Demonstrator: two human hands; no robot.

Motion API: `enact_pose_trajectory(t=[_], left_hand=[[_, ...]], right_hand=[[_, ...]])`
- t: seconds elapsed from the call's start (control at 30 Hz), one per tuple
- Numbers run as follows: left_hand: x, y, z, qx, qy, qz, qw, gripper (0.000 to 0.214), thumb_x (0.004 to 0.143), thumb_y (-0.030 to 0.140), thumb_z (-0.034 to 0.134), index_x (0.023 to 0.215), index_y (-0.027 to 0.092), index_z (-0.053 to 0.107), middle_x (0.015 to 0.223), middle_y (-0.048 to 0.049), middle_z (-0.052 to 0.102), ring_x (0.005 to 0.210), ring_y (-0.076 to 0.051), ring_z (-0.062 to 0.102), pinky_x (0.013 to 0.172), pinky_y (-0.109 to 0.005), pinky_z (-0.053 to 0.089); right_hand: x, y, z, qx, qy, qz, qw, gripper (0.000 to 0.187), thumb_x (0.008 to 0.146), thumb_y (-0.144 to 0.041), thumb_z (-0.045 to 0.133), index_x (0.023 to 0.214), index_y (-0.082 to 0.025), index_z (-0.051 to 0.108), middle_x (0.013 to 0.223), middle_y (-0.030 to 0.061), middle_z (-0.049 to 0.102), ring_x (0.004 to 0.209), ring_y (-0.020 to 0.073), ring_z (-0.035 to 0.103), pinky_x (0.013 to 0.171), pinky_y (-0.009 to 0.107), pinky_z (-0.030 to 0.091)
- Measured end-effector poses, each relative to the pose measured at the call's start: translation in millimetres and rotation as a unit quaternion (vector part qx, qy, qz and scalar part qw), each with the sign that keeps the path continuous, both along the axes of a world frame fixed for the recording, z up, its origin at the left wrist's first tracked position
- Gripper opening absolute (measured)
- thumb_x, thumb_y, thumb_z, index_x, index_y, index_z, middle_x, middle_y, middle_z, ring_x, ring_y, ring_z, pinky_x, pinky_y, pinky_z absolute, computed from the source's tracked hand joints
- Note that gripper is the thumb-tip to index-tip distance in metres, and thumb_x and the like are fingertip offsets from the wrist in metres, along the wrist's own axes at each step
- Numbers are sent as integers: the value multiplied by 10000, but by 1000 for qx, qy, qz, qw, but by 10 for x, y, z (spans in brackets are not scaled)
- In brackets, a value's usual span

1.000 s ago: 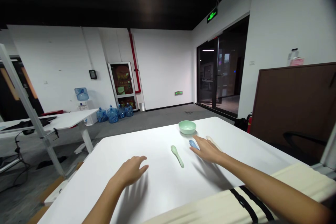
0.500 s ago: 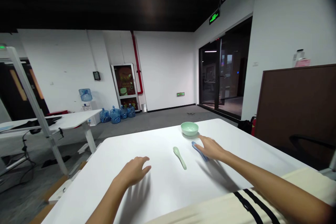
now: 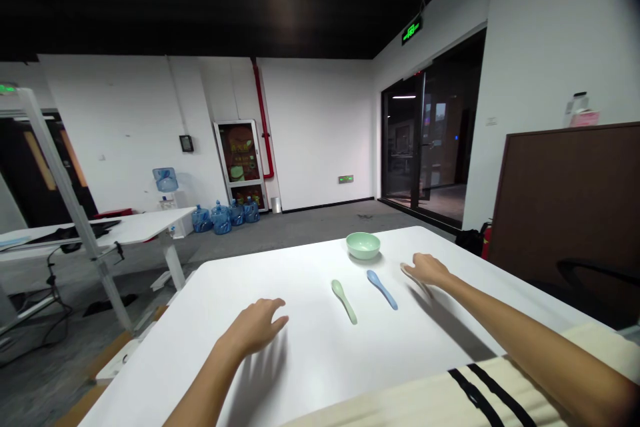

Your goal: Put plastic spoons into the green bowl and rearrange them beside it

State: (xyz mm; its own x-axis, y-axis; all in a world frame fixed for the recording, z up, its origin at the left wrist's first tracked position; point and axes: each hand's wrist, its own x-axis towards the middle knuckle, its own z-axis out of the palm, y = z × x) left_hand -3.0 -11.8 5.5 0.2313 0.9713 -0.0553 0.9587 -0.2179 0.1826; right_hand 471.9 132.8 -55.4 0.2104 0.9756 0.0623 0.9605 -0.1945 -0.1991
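Two spoons lie in plain sight in the head view, the only one there is. A green spoon (image 3: 345,301) and a blue spoon (image 3: 383,289) lie side by side but apart on the white worktop (image 3: 300,373). A pale green bowl (image 3: 363,245) stands just beyond them.

The right hand (image 3: 431,269) is stretched out to the right of the blue spoon, palm down. Its fingers (image 3: 417,265) are lowered onto a slim pale piece (image 3: 406,271) lying on the worktop, near the bowl and to its right. That piece looks like a third spoon, but most of it is hidden under the hand and it nearly matches the worktop in colour. I cannot tell whether the fingers have closed about it or only rest on it. The left hand (image 3: 253,333) lies flat on the worktop, well to the left of the green spoon, fingers loosely spread and holding nothing.

As I judge it, the main hazard is a skid. The pale piece lies low on a smooth surface, so pressure from above could make it slide or spin instead of coming up. It could then knock the bowl or run toward the worktop's far right edge. The arm is at full stretch, which leaves little fine control. The forearm also passes close by the blue spoon, so a careless sweep could drag that spoon out of place.
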Motion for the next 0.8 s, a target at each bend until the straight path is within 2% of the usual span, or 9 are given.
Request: enact_pose_trajectory(t=[0.17, 0.37, 0.53, 0.67, 0.8], left_hand=[[-6, 32, -30, 4, 1, 1, 1000, 558, 884, 553, 397, 1325, 255, 562, 1322, -99, 620, 1204, -294, 564, 985, -409, 440], [13, 5, -1, 2, 11, -3, 1000, 575, 886, 556, 384, 1343, 250, 551, 1322, -101, 619, 1205, -303, 564, 970, -409, 448], [46, -30, 62, 10, 22, -1, 1000, 553, 897, 519, 385, 1335, 227, 557, 1306, -109, 629, 1196, -302, 571, 955, -405, 450], [45, -32, 79, 28, 30, 3, 999, 512, 903, 471, 399, 1317, 216, 563, 1289, -120, 638, 1180, -300, 581, 939, -412, 451], [32, -32, 73, 41, 33, 7, 999, 475, 910, 450, 399, 1290, 228, 577, 1294, -121, 635, 1183, -302, 583, 943, -418, 446]], right_hand=[[128, -56, -196, -55, 8, -10, 998, 377, 777, -485, 606, 919, -139, 658, 983, 170, 680, 852, 277, 658, 661, 333, 439], [167, -67, -280, -79, -5, 1, 997, 300, 728, -313, 647, 956, -118, 651, 1018, 163, 668, 868, 281, 656, 650, 323, 439], [160, -68, -291, -87, -13, 6, 996, 247, 714, -183, 609, 949, -113, 637, 1027, 168, 657, 848, 272, 654, 620, 313, 425], [164, -63, -258, -77, 1, 5, 997, 193, 757, -234, 584, 922, -139, 619, 991, 161, 663, 800, 254, 646, 601, 314, 415], [116, -41, -135, -39, 8, -7, 999, 208, 800, -316, 541, 911, -156, 612, 978, 160, 663, 779, 251, 638, 586, 313, 403]])
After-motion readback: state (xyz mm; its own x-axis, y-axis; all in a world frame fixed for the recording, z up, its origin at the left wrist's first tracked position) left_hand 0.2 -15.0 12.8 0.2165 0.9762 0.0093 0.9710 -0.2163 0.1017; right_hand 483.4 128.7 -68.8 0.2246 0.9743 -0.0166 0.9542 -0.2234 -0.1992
